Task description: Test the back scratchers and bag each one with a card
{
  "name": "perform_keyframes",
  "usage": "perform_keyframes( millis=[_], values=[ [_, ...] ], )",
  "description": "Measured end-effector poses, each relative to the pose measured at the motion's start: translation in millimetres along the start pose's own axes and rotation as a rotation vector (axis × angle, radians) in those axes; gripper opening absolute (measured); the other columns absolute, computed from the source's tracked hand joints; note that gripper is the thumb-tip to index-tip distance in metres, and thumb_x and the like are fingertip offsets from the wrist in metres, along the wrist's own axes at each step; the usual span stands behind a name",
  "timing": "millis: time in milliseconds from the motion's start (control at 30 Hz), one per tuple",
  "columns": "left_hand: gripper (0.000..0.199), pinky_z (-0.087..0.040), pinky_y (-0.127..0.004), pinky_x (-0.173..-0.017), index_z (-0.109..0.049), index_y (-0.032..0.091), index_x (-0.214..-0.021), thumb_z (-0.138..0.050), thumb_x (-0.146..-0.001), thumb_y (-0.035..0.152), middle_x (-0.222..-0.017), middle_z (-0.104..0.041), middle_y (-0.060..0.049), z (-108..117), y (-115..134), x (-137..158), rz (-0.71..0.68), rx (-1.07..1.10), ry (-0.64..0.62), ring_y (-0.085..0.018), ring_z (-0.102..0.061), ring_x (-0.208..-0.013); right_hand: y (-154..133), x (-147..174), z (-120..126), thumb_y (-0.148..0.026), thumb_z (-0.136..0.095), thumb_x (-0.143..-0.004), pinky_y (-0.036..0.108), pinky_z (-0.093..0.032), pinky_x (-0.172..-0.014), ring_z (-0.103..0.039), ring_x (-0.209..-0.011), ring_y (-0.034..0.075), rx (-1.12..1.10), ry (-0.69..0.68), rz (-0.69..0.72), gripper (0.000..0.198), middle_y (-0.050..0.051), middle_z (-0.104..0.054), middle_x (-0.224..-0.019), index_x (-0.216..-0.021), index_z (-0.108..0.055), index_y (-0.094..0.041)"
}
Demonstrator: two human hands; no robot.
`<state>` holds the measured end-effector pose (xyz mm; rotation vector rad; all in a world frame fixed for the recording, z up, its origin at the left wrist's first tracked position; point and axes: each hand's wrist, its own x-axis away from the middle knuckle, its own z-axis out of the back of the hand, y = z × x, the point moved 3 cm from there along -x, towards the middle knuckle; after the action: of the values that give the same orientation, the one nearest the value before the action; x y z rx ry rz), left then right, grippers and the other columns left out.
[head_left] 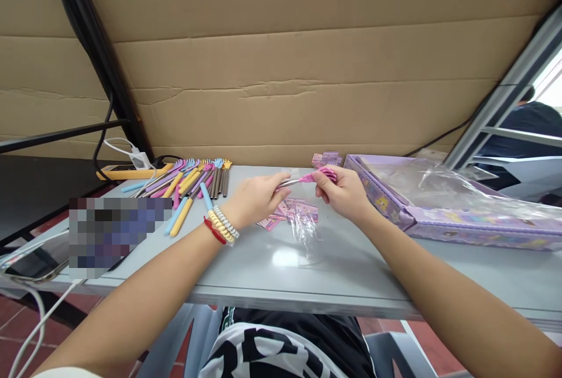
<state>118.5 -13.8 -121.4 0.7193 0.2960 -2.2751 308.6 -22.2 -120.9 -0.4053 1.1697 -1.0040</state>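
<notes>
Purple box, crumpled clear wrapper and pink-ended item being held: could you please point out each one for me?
Purple box (476,230): head view, on its front wall.
Clear wrapper (304,230): head view, on its crumpled middle.
Pink-ended item (308,178): head view, on its pink part, near the metal.

A grey tabletop (346,278) is backed by a broad panel of creased brown cardboard (307,56), flanked at left by a slanting black metal post (94,44) and at right by a grey metal upright (511,90). A bright patch of light (285,257) is reflected in the glossy surface. Below, red floor tiles (430,343) and parts of a blue-grey chair (204,337) are glimpsed. Beyond the upright, white daylight (551,90) is admitted, possibly by a window.
</notes>
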Motion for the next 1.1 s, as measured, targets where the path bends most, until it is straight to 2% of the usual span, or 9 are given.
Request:
perform_keyframes(
  millis=[200,333,433,600,733,833,933,1033,1100],
  values=[
    [0.031,-0.03,-0.026,-0.051,-0.057,0.02,-0.092,-0.034,-0.094,0.04,-0.067,-0.062,-0.001,-11,-14,0,0.138,0.117,-0.081,-0.016,-0.056,-0.059,6,-6,18,-0.051,-0.066,-0.073,0.022,-0.027,-0.032,-0.038,-0.034,0.007,-0.377,0.216,-0.151,0.036,-0.004,-0.049,-0.048,-0.067,-0.052,-0.018],
    [0.036,-0.029,-0.026,-0.048,-0.055,0.02,-0.089,-0.028,-0.095,0.044,-0.06,-0.057,0.0,-17,-2,0,0.114,0.303,-0.147,-0.013,-0.05,-0.05,-3,1,-3,-0.044,-0.074,-0.067,0.022,-0.033,-0.036,-0.047,-0.042,0.008,-0.442,-0.128,-0.138,0.041,-0.002,-0.059,-0.063,-0.095,-0.058,-0.018],
    [0.038,-0.031,-0.027,-0.049,-0.056,0.02,-0.091,-0.028,-0.095,0.046,-0.061,-0.058,0.0,-16,4,1,0.071,0.303,-0.194,-0.014,-0.052,-0.052,-5,5,-14,-0.046,-0.069,-0.073,0.024,-0.037,-0.04,-0.048,-0.044,0.008,-0.392,-0.295,-0.117,0.036,0.0,-0.06,-0.066,-0.091,-0.06,-0.016],
    [0.039,-0.044,-0.031,-0.07,-0.059,0.017,-0.104,-0.039,-0.09,0.047,-0.095,-0.068,-0.008,-4,-21,-2,0.125,0.162,-0.137,-0.02,-0.062,-0.083,8,-4,2,-0.05,-0.064,-0.076,0.023,-0.035,-0.038,-0.047,-0.043,0.008,-0.419,-0.042,-0.154,0.034,-0.001,-0.055,-0.056,-0.076,-0.057,-0.017],
    [0.032,-0.045,-0.033,-0.072,-0.064,0.018,-0.092,-0.041,-0.086,0.038,-0.089,-0.069,-0.009,12,-71,1,0.42,-0.073,-0.078,-0.024,-0.063,-0.083,10,-11,23,-0.052,-0.063,-0.075,0.026,-0.036,-0.035,-0.051,-0.044,0.012,-0.464,0.073,-0.19,0.035,0.002,-0.059,-0.063,-0.074,-0.055,-0.018],
    [0.033,-0.045,-0.037,-0.068,-0.066,0.018,-0.092,-0.041,-0.082,0.036,-0.088,-0.07,-0.014,22,-113,10,0.677,-0.233,-0.133,-0.031,-0.064,-0.085,5,-10,31,-0.051,-0.059,-0.078,0.026,-0.036,-0.038,-0.049,-0.042,0.012,-0.254,0.065,-0.184,0.032,0.001,-0.057,-0.058,-0.078,-0.057,-0.019],
    [0.029,-0.045,-0.038,-0.065,-0.068,0.016,-0.085,-0.048,-0.074,0.031,-0.091,-0.069,-0.019,28,-147,22,0.845,-0.301,-0.227,-0.035,-0.063,-0.088,3,-7,31,-0.047,-0.051,-0.084,0.025,-0.032,-0.041,-0.039,-0.037,0.009,0.164,-0.022,-0.114,0.031,-0.003,-0.046,-0.044,-0.073,-0.057,-0.019],
    [0.021,-0.045,-0.037,-0.062,-0.067,0.016,-0.067,-0.055,-0.065,0.032,-0.079,-0.069,-0.018,27,-165,31,0.934,-0.292,-0.357,-0.034,-0.064,-0.081,5,-5,23,-0.043,-0.048,-0.085,0.025,-0.029,-0.047,-0.035,-0.042,0.009,0.462,-0.17,0.084,0.032,-0.003,-0.043,-0.045,-0.065,-0.054,-0.019],
    [0.019,-0.045,-0.037,-0.058,-0.063,0.017,-0.052,-0.059,-0.06,0.034,-0.061,-0.065,-0.015,26,-167,32,0.896,-0.224,-0.341,-0.032,-0.064,-0.068,7,-4,18,-0.041,-0.046,-0.086,0.025,-0.028,-0.05,-0.036,-0.047,0.009,0.534,-0.267,0.173,0.031,-0.003,-0.044,-0.049,-0.066,-0.053,-0.018]
  ],
)
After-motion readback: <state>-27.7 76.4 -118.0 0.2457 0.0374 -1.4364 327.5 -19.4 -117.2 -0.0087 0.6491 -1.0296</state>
